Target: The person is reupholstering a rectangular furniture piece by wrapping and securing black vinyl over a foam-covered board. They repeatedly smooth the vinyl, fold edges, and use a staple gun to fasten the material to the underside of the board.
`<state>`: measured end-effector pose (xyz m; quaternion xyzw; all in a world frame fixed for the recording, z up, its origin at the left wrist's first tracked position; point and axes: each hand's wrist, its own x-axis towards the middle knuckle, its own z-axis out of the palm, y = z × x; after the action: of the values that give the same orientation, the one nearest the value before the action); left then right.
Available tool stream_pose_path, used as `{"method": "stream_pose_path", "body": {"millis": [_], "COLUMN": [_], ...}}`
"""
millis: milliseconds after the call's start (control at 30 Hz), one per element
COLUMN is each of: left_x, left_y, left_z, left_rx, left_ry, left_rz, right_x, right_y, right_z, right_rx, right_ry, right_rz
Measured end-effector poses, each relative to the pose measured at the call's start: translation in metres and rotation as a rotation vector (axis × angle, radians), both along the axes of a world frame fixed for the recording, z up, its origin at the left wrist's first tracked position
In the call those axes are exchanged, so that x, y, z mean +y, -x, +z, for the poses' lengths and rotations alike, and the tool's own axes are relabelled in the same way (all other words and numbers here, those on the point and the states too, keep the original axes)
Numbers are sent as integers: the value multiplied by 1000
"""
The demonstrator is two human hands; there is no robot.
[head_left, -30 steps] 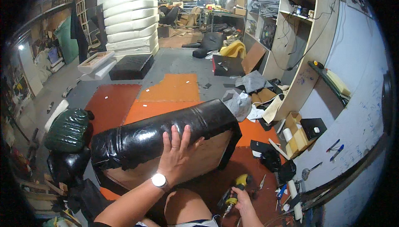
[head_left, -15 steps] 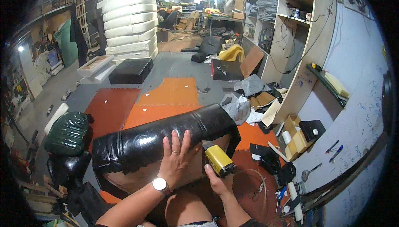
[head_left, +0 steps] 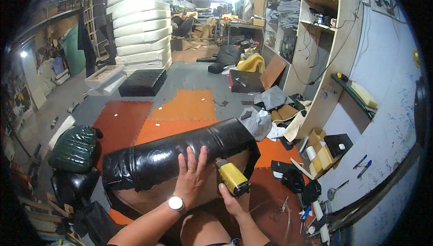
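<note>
A long upholstered piece with shiny black covering (head_left: 153, 160) lies slantwise before me, its brown underside facing my legs. My left hand (head_left: 191, 174), with a white-faced watch on the wrist, rests on it with fingers outstretched, fingertips on the black covering and palm by the brown part. In my right hand (head_left: 232, 202) is a yellow pneumatic staple gun (head_left: 233, 177). Its nose points up and left, close to the covering's edge; whether it touches cannot be made out. The gun hides most of the gripping fingers.
Orange and dark red matting (head_left: 122, 119) covers the floor beyond. Black and green wrapped bundles (head_left: 73, 149) lie at the left. On the right are a grey plastic bag (head_left: 256, 122), a cardboard box (head_left: 319, 153) and shelving (head_left: 327, 65). White foam cushions (head_left: 140, 25) stand stacked behind.
The staple gun and my right hand have moved slightly left along the piece. My left hand keeps its place on the covering. The whole view has shifted a little.
</note>
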<state>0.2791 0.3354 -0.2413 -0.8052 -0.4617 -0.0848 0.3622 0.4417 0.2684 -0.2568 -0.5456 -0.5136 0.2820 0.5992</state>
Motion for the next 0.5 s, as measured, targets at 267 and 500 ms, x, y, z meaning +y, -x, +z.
{"method": "stream_pose_path", "body": {"millis": [267, 500], "left_x": [-25, -25], "left_y": [15, 179], "left_z": [44, 110], "left_rx": [-198, -845], "left_ry": [243, 170], "left_rz": [-253, 71], "right_x": [-10, -77], "right_y": [-26, -114], "right_z": [-79, -173], "right_rx": [172, -271], "right_ry": [150, 784], "right_rz": [-7, -187]}}
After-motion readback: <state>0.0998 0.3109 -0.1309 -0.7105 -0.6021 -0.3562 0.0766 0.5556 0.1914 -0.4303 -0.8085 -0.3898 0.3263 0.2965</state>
